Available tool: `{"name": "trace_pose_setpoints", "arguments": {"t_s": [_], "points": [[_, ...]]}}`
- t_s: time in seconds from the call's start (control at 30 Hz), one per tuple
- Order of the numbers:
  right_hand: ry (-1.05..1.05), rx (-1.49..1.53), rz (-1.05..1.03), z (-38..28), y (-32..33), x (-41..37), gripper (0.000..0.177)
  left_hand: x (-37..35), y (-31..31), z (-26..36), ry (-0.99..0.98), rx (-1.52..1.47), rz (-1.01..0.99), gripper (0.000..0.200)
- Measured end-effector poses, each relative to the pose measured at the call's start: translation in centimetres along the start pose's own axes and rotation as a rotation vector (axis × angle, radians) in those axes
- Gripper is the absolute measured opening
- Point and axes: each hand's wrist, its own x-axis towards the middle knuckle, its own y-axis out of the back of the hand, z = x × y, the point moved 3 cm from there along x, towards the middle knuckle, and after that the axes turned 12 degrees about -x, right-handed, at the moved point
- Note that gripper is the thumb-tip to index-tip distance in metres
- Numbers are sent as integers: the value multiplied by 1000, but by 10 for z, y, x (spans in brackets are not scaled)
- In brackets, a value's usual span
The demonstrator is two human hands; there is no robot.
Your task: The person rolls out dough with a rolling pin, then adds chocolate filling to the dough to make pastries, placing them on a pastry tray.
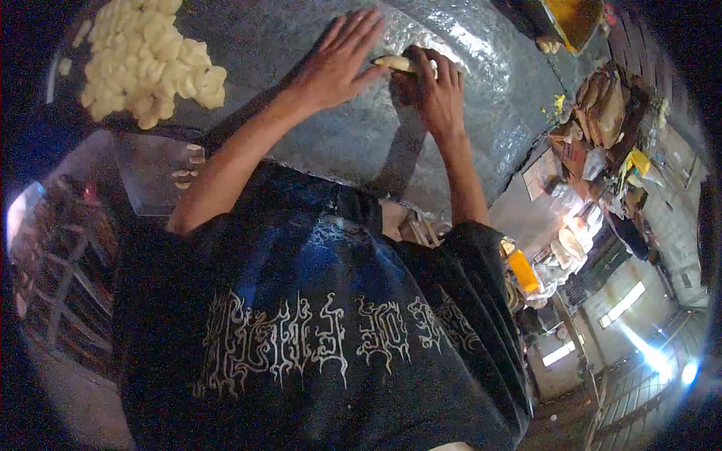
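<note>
My left hand [338,69] lies palm down on the grey metal worktop [316,143], fingers stretched out. Its thumb tip reaches the left end of a small pale yellow piece, dough-like [395,63]. My right hand [436,90] has its fingers curled over the right end of that piece, pressing it near the worktop. A large heap of pale yellow dough-like pieces [150,68] rests at the upper left of the worktop, apart from both hands.
A container with yellow contents [573,22] is at the top right. Below the heap is a metal tray [154,197] with a few pale pieces beside it. Cardboard, bags [602,113] and a yellow-orange item [523,270] crowd the right side.
</note>
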Motion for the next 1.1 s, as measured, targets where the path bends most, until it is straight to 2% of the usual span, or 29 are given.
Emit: {"name": "trace_pose_setpoints", "arguments": {"t_s": [0.07,0.1,0.2,0.23,0.33,0.37,0.4,0.43,0.47,0.5,0.6,0.63,0.67,0.7,0.73,0.77,0.83,0.93,1.03,1.1], "points": [[17,-7,-21,22,-22,-9,47,-19,-1,-6,-39,18,98,63],[13,35,52,24,-19,-7,37,-31,-1,-7,-8,10,102,62],[-55,242,-238,21,9,-9,33,-66,2,4,67,0,125,58],[-53,205,-345,21,21,-14,37,-76,2,10,89,5,138,57],[-126,487,-433,57,41,-58,48,-106,-5,27,158,7,184,55],[-265,574,-390,73,57,-77,49,-115,-9,29,190,11,205,55],[-408,611,-202,69,100,-96,50,-122,-13,34,195,-10,223,54],[-399,598,-73,78,134,-110,43,-130,-16,37,206,-28,242,54],[-470,572,244,86,149,-127,39,-137,-20,42,220,-44,261,53],[-516,491,414,79,184,-141,29,-142,-25,46,217,-32,274,53],[-491,4,877,89,179,-186,20,-151,-34,54,213,-7,314,52],[-436,52,939,84,166,-199,13,-154,-36,57,222,-7,322,52],[-478,-77,758,105,123,-222,11,-156,-38,61,231,-9,330,52],[-718,-374,239,118,73,-249,13,-158,-38,64,233,-28,343,51],[-707,-359,-85,113,47,-280,28,-160,-36,68,237,-45,360,51],[-736,-417,-4,117,4,-314,45,-162,-34,70,243,-60,380,51],[-866,-317,-158,78,41,-323,51,-168,-30,71,263,-40,419,50],[-1000,-299,13,60,59,-349,52,-185,-26,66,277,-57,469,48],[-985,-188,148,51,67,-362,46,-193,-25,50,299,-46,531,45],[-953,-15,148,43,72,-355,39,-199,-10,48,333,-14,589,40]]}}
